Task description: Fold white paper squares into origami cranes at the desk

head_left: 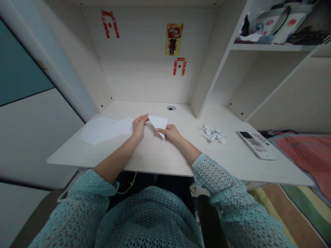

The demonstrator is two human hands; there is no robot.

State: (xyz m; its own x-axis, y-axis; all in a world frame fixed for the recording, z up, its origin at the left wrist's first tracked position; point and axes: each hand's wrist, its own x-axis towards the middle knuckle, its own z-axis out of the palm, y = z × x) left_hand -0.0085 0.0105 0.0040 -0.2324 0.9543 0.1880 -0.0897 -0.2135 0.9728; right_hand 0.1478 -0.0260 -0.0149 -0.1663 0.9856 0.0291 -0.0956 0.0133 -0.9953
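Now the left hand and right hand pinch folded white paper between fingers; it seems light, bendy, best held by edges.

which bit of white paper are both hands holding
The held sheet between the left hand and right hand; the loose sheets lie on the desk to its left, the paper heap to its right.

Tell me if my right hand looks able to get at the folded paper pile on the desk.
Probably yes: the paper pile lies on the desk to the right of your right hand, with nothing seen between them. That hand would likely have to release the sheet first.
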